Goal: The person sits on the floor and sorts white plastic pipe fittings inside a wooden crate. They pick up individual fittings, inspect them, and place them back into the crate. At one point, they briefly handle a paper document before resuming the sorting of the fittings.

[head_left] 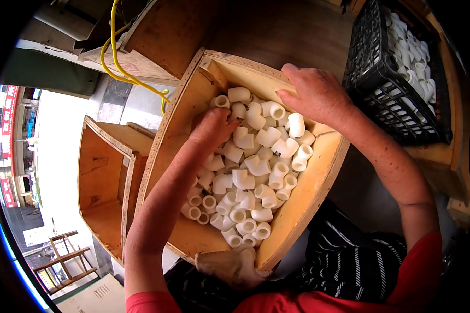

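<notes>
A large wooden box (162, 120) sits tilted in front of me, holding many white plastic pipe elbows (244, 179). My left hand (212, 127) reaches in at the far left among the elbows. Its thumb points right, lying against them; the other fingers are mostly hidden, so I cannot tell if it grips one. Over the far right wall of the box, my right hand (318, 95) is closed, thumb on the inner side and fingers over the rim. A beige cloth (227, 266) lies against the box's near side, by my lap.
A black plastic crate (368, 78) with more white fittings stands at the far right on a wooden support. Another wooden box (102, 177) stands on the left. A yellow cable (115, 57) hangs at the far left. A wooden ladder-like frame (65, 261) is at lower left.
</notes>
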Demonstrator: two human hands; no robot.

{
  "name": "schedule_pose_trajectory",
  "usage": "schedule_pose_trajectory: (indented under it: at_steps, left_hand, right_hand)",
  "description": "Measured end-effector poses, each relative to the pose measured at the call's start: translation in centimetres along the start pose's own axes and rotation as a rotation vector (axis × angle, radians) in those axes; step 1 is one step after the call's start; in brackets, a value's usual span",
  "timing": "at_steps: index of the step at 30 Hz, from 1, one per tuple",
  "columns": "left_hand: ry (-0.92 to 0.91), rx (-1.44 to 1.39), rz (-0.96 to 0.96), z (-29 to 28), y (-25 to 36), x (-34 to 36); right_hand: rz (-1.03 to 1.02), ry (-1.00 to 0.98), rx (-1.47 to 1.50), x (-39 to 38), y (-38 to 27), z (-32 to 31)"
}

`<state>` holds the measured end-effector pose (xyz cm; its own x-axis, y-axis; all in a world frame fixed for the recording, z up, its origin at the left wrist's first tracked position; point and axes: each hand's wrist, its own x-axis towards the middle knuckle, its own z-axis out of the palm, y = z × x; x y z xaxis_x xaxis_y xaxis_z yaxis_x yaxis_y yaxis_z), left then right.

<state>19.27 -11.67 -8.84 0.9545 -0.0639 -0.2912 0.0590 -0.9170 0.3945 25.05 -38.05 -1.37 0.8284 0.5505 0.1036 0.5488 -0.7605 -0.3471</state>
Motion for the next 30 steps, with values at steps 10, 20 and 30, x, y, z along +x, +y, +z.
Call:
schedule_pose_trajectory:
  at_steps: [10,20,30]
  left_hand:
    - [0.004,-0.233,-0.101,-0.9,0.5,-0.4]
    - [0.164,0.127,0.305,-2.0,0.0,-1.2]
    - [0.078,0.2,0.395,-2.2,-0.3,-0.9]
  right_hand:
    - [-0.025,0.023,0.012,0.0,0.2,0.1]
    - [0.026,-0.019,0.049,0.1,0.3,0.1]
    - [0.007,-0.001,0.045,0.1,0.5,0.2]
